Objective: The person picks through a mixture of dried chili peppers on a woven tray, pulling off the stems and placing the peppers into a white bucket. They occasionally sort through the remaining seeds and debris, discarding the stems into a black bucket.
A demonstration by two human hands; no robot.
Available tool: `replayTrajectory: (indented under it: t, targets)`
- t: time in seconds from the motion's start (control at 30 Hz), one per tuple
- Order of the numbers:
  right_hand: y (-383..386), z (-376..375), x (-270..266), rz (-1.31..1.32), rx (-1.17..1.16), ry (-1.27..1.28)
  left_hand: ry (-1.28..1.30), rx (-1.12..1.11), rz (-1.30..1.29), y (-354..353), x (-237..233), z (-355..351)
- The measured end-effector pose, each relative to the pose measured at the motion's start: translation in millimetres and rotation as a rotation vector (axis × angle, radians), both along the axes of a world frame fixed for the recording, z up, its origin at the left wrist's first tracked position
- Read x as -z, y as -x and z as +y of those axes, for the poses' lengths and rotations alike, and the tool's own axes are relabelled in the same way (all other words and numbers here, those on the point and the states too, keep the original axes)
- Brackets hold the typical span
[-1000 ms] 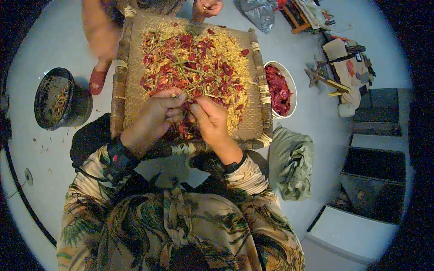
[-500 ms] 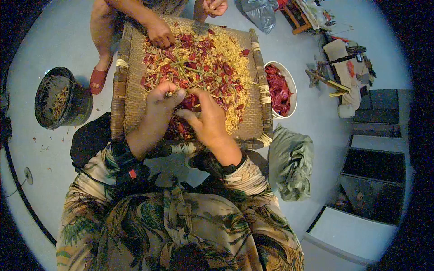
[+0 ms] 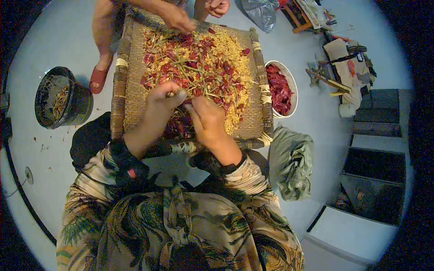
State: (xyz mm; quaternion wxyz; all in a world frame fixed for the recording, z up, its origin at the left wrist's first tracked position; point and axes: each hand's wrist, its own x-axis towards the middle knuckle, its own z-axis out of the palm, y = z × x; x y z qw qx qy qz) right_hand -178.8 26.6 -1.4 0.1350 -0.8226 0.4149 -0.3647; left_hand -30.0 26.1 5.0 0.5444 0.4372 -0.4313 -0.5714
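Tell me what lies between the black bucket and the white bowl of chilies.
In the head view, the woven tray, heaped with red chilies, stems and seeds, fills the stretch between black bucket and white bowl.

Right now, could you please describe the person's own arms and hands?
The left hand and right hand are bare. Both sleeves carry a green and tan leaf print and end in dark cuffs; the left cuff shows a small red mark.
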Motion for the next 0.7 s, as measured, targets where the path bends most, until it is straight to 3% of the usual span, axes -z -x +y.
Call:
replayTrajectory:
  t: [0.23, 0.33, 0.43, 0.5, 0.6, 0.7]
  targets:
    - [7, 0, -13, -0.019, -0.159, -0.095, -0.514, 0.405, 0.658, -16, 20, -12]
    - [8, 1, -13, -0.03, -0.163, -0.103, -0.633, 0.203, 0.53, -11, -8, -1]
    - [5, 1, -9, -0.138, -0.127, -0.147, -0.565, 0.224, 0.605, -11, 1, -6]
    - [4, 1, -9, -0.158, -0.063, -0.256, -0.532, 0.234, 0.513, -14, 0, -3]
    - [2, 4, -5, -0.45, -0.02, -0.757, -0.465, 0.271, 0.516, -17, -7, 2]
    - [4, 2, -8, -0.469, -0.074, -0.904, -0.473, 0.237, 0.514, -17, -15, 6]
